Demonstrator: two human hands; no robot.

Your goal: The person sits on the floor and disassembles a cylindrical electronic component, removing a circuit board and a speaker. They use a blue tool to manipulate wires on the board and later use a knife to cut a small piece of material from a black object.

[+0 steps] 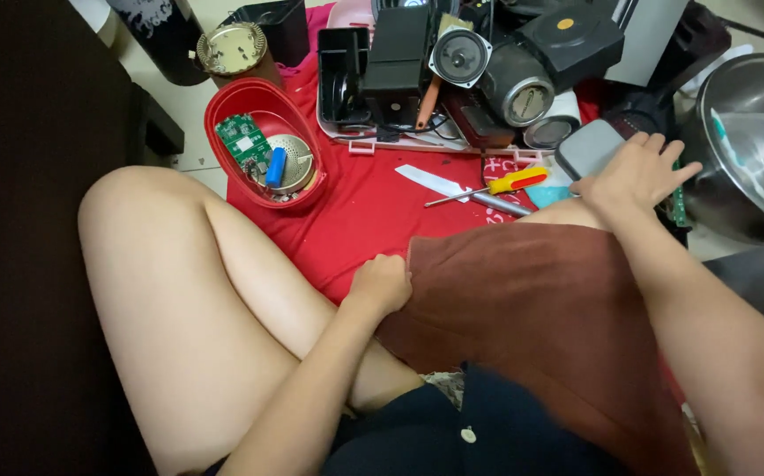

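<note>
Head view: right hand [633,176] rests with fingers spread on a grey rounded device [589,147], which lies directly under the palm at far right. Left hand [382,284] is curled, pinching the edge of the brown cloth [532,300]. A yellow-handled screwdriver [510,183] lies left of the right hand, its long axis running left-right.

No screens or signs in view. 1 black rounded container w/ white lettering [160,31] stands top left, beside the red oval tub. 1 red label strip w/ white print [498,189] lies on the red cloth, under the yellow-handled screwdriver.
</note>
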